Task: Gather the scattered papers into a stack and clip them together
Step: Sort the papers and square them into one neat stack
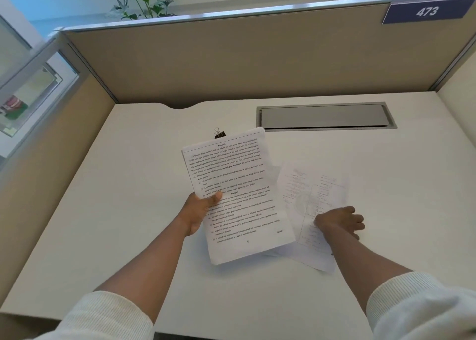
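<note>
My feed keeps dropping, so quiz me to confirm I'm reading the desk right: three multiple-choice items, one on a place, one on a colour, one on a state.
1. Where is the binder clip?
A. on the desk just beyond the top edge of the held sheets
B. inside the grey cable tray
C. under the right hand

2. What colour is the 473 sign?
A. red
B. dark blue
C. green

3. What is the left hand doing?
A. lying flat on the desk
B. gripping the printed sheets, thumb on top
C. pinching the clip

Key: 1 A, the clip peeks out past the sheets' top-left corner; 2 B, white digits on blue; 3 B, the thumb presses the page.
</note>
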The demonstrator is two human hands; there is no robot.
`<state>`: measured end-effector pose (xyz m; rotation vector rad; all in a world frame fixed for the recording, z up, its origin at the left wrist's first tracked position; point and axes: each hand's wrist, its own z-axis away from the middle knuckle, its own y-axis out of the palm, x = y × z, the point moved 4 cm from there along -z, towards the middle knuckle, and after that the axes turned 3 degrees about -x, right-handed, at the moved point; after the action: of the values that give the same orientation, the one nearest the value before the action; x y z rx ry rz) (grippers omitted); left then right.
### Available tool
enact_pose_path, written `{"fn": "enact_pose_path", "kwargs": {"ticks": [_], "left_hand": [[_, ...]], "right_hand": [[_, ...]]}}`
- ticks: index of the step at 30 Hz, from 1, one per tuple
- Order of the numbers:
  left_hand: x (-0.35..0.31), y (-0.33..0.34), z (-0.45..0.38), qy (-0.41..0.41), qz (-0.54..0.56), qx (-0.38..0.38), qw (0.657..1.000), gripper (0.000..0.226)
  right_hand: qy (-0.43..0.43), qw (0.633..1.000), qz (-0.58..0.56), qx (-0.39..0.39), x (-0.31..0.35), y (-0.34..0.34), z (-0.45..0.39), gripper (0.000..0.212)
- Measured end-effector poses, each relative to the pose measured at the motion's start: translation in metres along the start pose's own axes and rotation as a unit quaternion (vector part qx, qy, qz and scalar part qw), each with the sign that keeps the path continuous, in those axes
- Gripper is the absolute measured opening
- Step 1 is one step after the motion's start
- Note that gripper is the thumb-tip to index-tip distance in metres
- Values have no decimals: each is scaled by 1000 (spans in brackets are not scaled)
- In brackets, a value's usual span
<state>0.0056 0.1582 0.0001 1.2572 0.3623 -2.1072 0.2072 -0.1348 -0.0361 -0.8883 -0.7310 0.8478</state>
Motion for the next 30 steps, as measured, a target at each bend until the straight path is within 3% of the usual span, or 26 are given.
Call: {"fn": "enact_pose_path", "kwargs": {"ticks": [3, 6, 11, 17, 23, 30], "left_hand": [[0, -2, 1, 3, 3, -4, 1000, 50], [2, -4, 2, 1, 6, -9, 1000, 39], [4, -6, 1, -5, 10, -20, 1000, 33], [4, -6, 0, -9, 10, -25, 1000, 31], [5, -7, -1, -12, 4, -29, 1000, 35], [6, -6, -2, -15, 1, -25, 1000, 39]], "right_hand": [[-54, 998, 14, -13, 4, 2, -2, 61], [-85, 996, 22, -1, 5, 7, -2, 64], [-52, 998, 36, 26, 5, 8, 3, 90], [-7, 997, 48, 56, 10, 6, 4, 101], [30, 995, 16, 91, 6, 9, -1, 91], [33, 993, 64, 96, 14, 7, 6, 74]]}}
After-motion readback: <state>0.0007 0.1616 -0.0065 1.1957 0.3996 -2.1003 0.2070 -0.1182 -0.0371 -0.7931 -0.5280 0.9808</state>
